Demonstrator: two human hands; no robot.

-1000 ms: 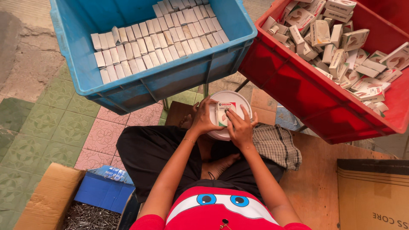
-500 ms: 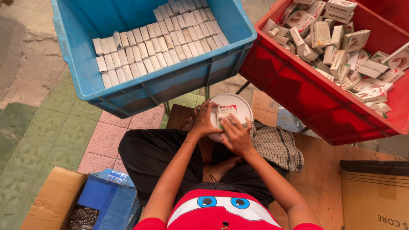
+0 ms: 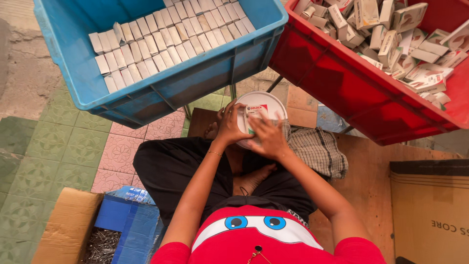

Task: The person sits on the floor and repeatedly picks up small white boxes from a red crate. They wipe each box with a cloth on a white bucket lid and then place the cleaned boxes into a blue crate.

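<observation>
We begin at the left, where an open cardboard box (image 3: 66,227) and a blue carton (image 3: 128,220) sit on the tiled floor, with a heap of small dark metal pieces, probably nails, between them. We count one of each container; the pieces are too many and too small to count.

Above them stands one blue crate (image 3: 161,93) holding closed small white boxes on end in four tidy rows; we cannot count them exactly, several dozen at least.

At centre, our left hand (image 3: 228,128) and right hand (image 3: 266,138) meet over one small printed carton (image 3: 255,113), held just above a round white lid or bowl (image 3: 266,100) in front of our lap. The left fingers curl around the carton's left edge; the right fingers lie flat over its lower face, closed on it. We judge the carton light, thin-walled and easily crushed or creased, with little slip on its card surface. It is best taken by the two long edges, pressing lightly, not across the flat faces.

One checked cloth (image 3: 317,151) lies just right of the hands.

At the right, one red crate (image 3: 361,93) holds a loose jumble of similar cartons, too overlapped to count. One large brown box (image 3: 430,210) stands at the lower right.
</observation>
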